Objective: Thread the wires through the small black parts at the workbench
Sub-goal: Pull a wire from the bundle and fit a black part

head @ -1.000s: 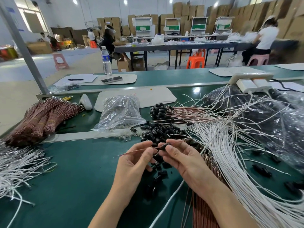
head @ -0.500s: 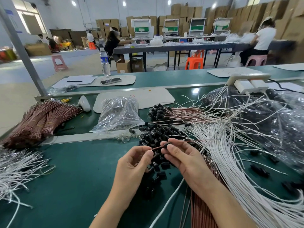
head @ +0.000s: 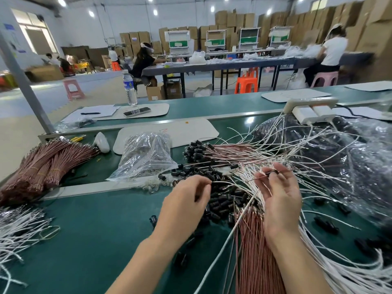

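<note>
Head view: the person's left grip [head: 186, 200] hovers over the green counter [head: 84, 230] with its fingers curled inward. The fingertips pinch the end of a thin wire [head: 222, 182], which runs off to the right.

The right grip [head: 277, 194] is turned palm up, just right of the left and a little farther out. Its thumb and fingertips are closed on a small black part [head: 272, 172], and a short length of wire sticks out of that part toward the left. I cannot tell whether this is the same wire the left grip pinches.

Between and below the two hands, a loose pile of black parts [head: 220, 200] lies on the counter. A bundle of brown wires [head: 254, 240] runs under the right wrist toward the near edge, with a wide fan of white wires [head: 318, 262] just to its right.

Behind the pile lies a row of brown wires with black parts on their ends [head: 203, 149]. Left of that row sits a crumpled clear plastic bag [head: 146, 155].

At the far left are tied bunches of brown wires [head: 46, 164], with more white wires [head: 19, 230] nearer the edge. On the right, a large clear bag of dark contents [head: 350, 155] lies below a white power strip [head: 309, 105]. A water bottle [head: 129, 88] stands on the next counter back.
</note>
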A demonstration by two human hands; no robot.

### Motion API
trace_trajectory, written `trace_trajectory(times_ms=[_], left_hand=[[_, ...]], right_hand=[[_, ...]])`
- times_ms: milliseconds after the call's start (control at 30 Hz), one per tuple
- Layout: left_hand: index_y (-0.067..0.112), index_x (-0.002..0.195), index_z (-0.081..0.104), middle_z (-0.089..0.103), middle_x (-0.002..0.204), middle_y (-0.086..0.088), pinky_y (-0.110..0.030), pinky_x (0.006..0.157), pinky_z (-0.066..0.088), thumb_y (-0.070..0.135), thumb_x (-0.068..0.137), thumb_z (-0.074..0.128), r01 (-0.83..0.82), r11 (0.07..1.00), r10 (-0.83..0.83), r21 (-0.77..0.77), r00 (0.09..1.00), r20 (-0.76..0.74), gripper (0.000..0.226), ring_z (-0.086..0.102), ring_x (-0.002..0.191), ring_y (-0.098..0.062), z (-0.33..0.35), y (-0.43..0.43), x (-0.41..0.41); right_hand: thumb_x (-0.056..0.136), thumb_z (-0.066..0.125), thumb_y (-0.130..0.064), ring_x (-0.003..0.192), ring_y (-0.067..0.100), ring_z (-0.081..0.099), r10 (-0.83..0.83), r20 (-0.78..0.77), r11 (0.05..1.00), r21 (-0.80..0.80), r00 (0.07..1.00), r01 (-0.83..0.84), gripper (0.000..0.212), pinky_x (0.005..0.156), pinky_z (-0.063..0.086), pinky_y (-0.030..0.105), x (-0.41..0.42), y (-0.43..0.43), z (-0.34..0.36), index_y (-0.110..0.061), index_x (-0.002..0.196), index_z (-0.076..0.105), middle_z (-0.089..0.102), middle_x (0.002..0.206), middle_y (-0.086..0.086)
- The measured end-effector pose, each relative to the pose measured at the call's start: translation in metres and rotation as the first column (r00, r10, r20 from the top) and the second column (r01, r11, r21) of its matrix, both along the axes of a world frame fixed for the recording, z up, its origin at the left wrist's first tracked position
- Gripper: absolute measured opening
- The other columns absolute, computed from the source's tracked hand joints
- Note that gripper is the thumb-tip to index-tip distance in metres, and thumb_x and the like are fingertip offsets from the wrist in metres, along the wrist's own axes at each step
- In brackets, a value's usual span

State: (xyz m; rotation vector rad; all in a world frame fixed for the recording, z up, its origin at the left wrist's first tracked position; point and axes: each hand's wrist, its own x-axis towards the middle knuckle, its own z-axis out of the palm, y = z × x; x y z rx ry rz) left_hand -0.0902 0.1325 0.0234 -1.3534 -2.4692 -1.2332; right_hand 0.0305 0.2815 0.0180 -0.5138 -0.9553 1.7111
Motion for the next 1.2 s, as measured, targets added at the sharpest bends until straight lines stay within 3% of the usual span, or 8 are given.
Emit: trace_trajectory(times_ms=[133, 333, 567, 800, 933, 1067, 1133, 1200], left_hand=[[0.026, 0.134, 0.057, 0.06, 0.131, 0.005, -0.035, 0.104, 0.04, 0.032, 0.107, 0.045, 0.012, 0.944, -0.135, -0.329, 0.925, -0.355, 0.03, 0.049, 0.123, -0.018, 0.003, 0.058, -0.016], [0.017, 0.126, 0.059, 0.06, 0.126, -0.005, -0.042, 0.1, 0.037, 0.011, 0.098, 0.059, -0.11, 0.809, -0.3, -0.578, 0.767, -0.567, 0.028, 0.049, 0.119, -0.028, -0.006, 0.095, -0.02], [0.022, 0.121, 0.064, 0.066, 0.117, 0.0, -0.04, 0.108, 0.041, 0.005, 0.099, 0.055, -0.102, 0.936, -0.133, -0.337, 0.784, -0.606, 0.029, 0.058, 0.112, -0.021, 0.036, 0.086, -0.032], [0.004, 0.113, 0.066, 0.07, 0.106, -0.016, -0.048, 0.093, 0.05, 0.002, 0.098, 0.056, -0.433, 0.896, 0.253, -0.097, 0.678, -0.69, 0.018, 0.063, 0.1, -0.034, 0.115, 0.007, -0.097], [0.004, 0.107, 0.065, 0.067, 0.1, -0.02, -0.048, 0.078, 0.054, 0.005, 0.095, 0.053, -0.693, 0.644, 0.352, -0.324, 0.645, -0.679, 0.017, 0.062, 0.092, -0.039, 0.115, -0.065, -0.135], [0.024, 0.123, 0.064, 0.062, 0.122, -0.009, -0.041, 0.094, 0.05, 0.024, 0.1, 0.051, -0.654, 0.411, 0.366, -0.635, 0.757, -0.542, 0.027, 0.057, 0.114, -0.031, 0.079, -0.115, -0.144], [0.022, 0.136, 0.054, 0.055, 0.132, -0.008, -0.041, 0.099, 0.045, 0.032, 0.102, 0.05, -0.613, 0.418, 0.328, -0.67, 0.79, -0.518, 0.036, 0.05, 0.123, -0.031, 0.054, -0.121, -0.137], [0.023, 0.14, 0.053, 0.054, 0.136, -0.005, -0.04, 0.104, 0.041, 0.035, 0.102, 0.053, -0.503, 0.606, 0.273, -0.616, 0.859, -0.433, 0.04, 0.048, 0.126, -0.028, 0.032, -0.113, -0.116]], right_hand=[[0.105, 0.045, -0.003, 0.09, 0.017, 0.072, -0.026, 0.032, 0.998, -0.065, 0.999, 0.028, 0.026, 0.078, 0.059, 0.024, 0.0, 0.005, -0.005, -0.02, 0.108, 0.064, 0.07, 0.101, 0.002], [0.105, 0.046, -0.004, 0.085, 0.017, 0.074, -0.019, -0.026, 0.989, -0.144, 0.999, 0.015, 0.023, 0.076, 0.06, 0.024, -0.001, 0.008, -0.009, -0.018, 0.11, 0.064, 0.07, 0.101, 0.006], [0.105, 0.046, -0.003, 0.084, 0.016, 0.073, 0.0, -0.038, 0.986, -0.166, 0.999, -0.007, 0.022, 0.075, 0.06, 0.026, 0.0, 0.009, -0.007, -0.017, 0.108, 0.064, 0.068, 0.101, 0.007], [0.104, 0.046, 0.0, 0.084, 0.016, 0.072, -0.001, 0.07, 1.0, 0.016, 0.998, 0.0, 0.022, 0.082, 0.061, 0.028, -0.002, 0.001, -0.003, -0.013, 0.112, 0.061, 0.067, 0.101, 0.007], [0.105, 0.047, -0.001, 0.086, 0.017, 0.072, 0.005, 0.129, 0.994, 0.106, 0.992, -0.019, 0.02, 0.082, 0.06, 0.027, -0.005, -0.006, -0.001, -0.011, 0.114, 0.061, 0.066, 0.104, 0.011], [0.105, 0.048, -0.002, 0.087, 0.018, 0.072, 0.041, 0.167, 0.991, 0.123, 0.985, -0.062, 0.02, 0.082, 0.061, 0.029, -0.008, -0.012, -0.001, -0.014, 0.112, 0.062, 0.068, 0.103, 0.008], [0.104, 0.049, -0.002, 0.087, 0.018, 0.073, 0.053, 0.17, 0.99, 0.123, 0.984, -0.074, 0.021, 0.08, 0.061, 0.028, -0.008, -0.013, -0.001, -0.017, 0.108, 0.063, 0.07, 0.103, 0.007], [0.104, 0.049, -0.002, 0.087, 0.018, 0.073, 0.064, 0.167, 0.99, 0.113, 0.984, -0.084, 0.022, 0.081, 0.061, 0.028, -0.008, -0.012, -0.002, -0.018, 0.105, 0.064, 0.071, 0.102, 0.006]])
